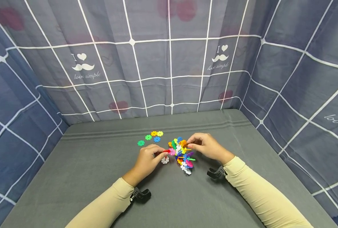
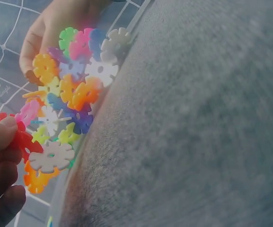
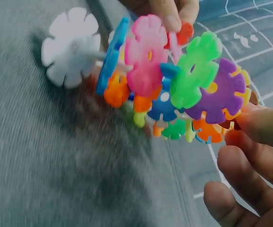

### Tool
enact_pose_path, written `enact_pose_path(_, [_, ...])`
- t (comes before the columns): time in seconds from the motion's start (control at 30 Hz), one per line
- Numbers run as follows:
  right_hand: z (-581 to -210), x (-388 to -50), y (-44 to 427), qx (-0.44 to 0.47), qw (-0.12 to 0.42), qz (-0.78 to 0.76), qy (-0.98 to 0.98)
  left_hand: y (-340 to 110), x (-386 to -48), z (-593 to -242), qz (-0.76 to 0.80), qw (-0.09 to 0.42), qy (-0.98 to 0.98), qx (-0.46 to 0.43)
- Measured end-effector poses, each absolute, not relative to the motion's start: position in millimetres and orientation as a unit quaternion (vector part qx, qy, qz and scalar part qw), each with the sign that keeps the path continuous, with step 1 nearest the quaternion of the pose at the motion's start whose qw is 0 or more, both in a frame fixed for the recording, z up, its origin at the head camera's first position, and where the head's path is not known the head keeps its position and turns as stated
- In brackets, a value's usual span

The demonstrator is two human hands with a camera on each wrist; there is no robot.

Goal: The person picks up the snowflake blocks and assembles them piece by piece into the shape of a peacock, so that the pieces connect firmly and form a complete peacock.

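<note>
A cluster of interlocked plastic snowflake discs in many colours is held between the two hands over the grey cloth. My left hand pinches a red snowflake disc at the cluster's left side, between thumb and fingers. A white disc hangs near those fingertips. At the right side, my right hand pinches a brown disc, mostly hidden by the fingers, beside a purple disc. Pink and green discs face the right wrist camera.
Several loose discs lie beyond the left hand, among them a green disc, a blue disc and a yellow disc. Grey cloth covers the table. A checked curtain hangs behind and at both sides.
</note>
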State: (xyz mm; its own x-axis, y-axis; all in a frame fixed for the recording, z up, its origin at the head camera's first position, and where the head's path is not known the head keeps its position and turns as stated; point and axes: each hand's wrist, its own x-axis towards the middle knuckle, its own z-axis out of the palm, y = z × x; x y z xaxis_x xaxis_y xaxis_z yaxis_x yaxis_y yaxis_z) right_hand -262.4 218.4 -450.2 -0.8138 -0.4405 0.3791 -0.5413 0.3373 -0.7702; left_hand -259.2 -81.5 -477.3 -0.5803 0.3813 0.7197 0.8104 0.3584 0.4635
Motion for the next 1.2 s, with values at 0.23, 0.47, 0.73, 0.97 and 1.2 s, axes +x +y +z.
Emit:
enact_pose_path(0.23, [-444.6, -263.9, 204.5, 0.33, 0.055, 0.493, -0.803, -83.5, -260.2, -479.2, -0.421, 0.251, -0.791, -0.366])
enact_pose_path(0.47, [-445.8, -267.5, 199.1, 0.31, 0.003, 0.524, -0.794, -85.0, -259.5, -480.1, -0.411, 0.237, -0.806, -0.354])
enact_pose_path(0.73, [-451.2, -274.9, 201.0, 0.308, -0.047, 0.55, -0.775, -85.4, -260.8, -480.9, -0.417, 0.232, -0.806, -0.35])
enact_pose_path(0.97, [-455.3, -279.0, 200.9, 0.311, -0.052, 0.553, -0.771, -85.0, -261.0, -480.5, -0.42, 0.233, -0.805, -0.348])
enact_pose_path(1.2, [-457.1, -278.6, 201.2, 0.321, -0.088, 0.577, -0.746, -85.1, -259.9, -480.4, -0.419, 0.236, -0.803, -0.351])
